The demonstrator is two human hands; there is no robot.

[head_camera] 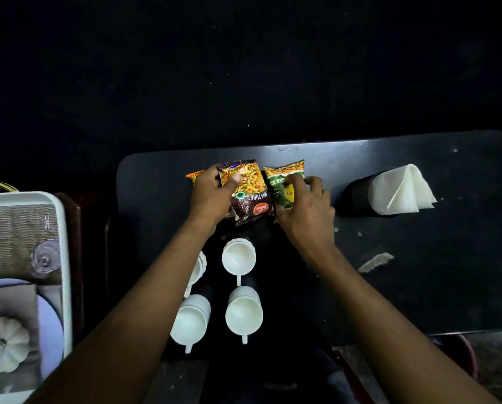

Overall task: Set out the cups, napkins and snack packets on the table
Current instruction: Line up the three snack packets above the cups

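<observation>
On the dark table [418, 287] lie snack packets side by side at the far middle. My left hand [212, 193] grips the brown "Mixture" packet [251, 196], thumb on its front; an orange packet [194, 176] peeks out behind that hand. My right hand [305, 205] holds the green packet [284, 182] right of the brown one. Several white cups stand nearer me: one cup [238, 256] in the middle, one [244, 313] below it, one [190, 319] at the left, and another [199, 268] partly hidden by my left forearm. White napkins [401, 191] sit in a black holder [357, 196] at the right.
A white-rimmed tray [66, 258] with a printed picture stands left of the table, a clear glass [46, 259] lying on it. A pale scrap [375, 262] lies on the table's right part. The surroundings beyond the table are dark.
</observation>
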